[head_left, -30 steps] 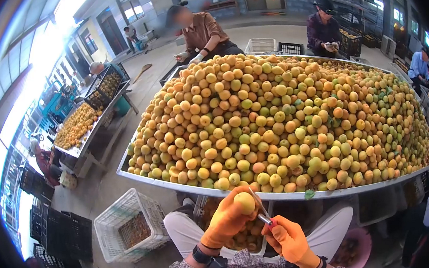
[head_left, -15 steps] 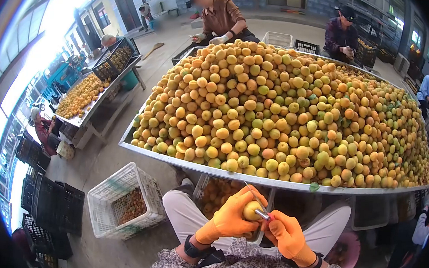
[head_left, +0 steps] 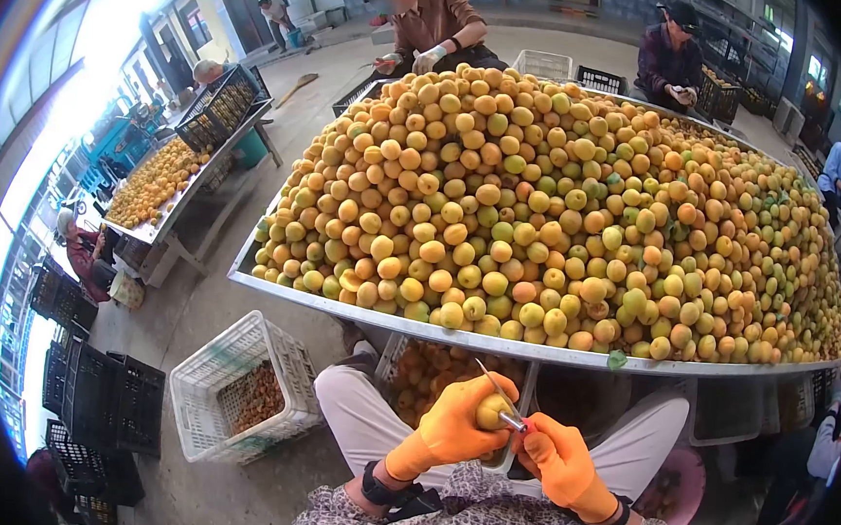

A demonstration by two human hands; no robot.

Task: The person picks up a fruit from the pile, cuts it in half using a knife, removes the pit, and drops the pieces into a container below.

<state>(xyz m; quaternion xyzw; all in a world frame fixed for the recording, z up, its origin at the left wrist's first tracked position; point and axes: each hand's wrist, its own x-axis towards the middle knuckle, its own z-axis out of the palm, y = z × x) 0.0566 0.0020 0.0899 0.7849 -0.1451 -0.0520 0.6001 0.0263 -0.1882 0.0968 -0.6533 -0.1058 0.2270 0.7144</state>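
Observation:
My left hand [head_left: 458,421], in an orange glove, is wrapped round a yellow fruit [head_left: 494,412] above my lap. My right hand [head_left: 562,464], also gloved in orange, grips a small tool [head_left: 513,421] with a metal end and a red handle, its tip against the fruit. A thin pointed blade sticks up past the fruit near my left fingers; where it is held I cannot tell. Just beyond my hands is the metal-edged table [head_left: 416,327] with a large heap of yellow-orange fruit [head_left: 541,212].
A white crate [head_left: 236,386] with brown bits stands at the left, near stacked black crates [head_left: 104,396]. Below the table edge is a crate of fruit [head_left: 432,373]; a pink basin [head_left: 678,490] is at the right. Two people [head_left: 428,19] [head_left: 671,61] sit across the table.
The view has shifted slightly. Both hands keep their hold on the fruit and the tool in nearly the same place. The people across the table have moved their hands a little.

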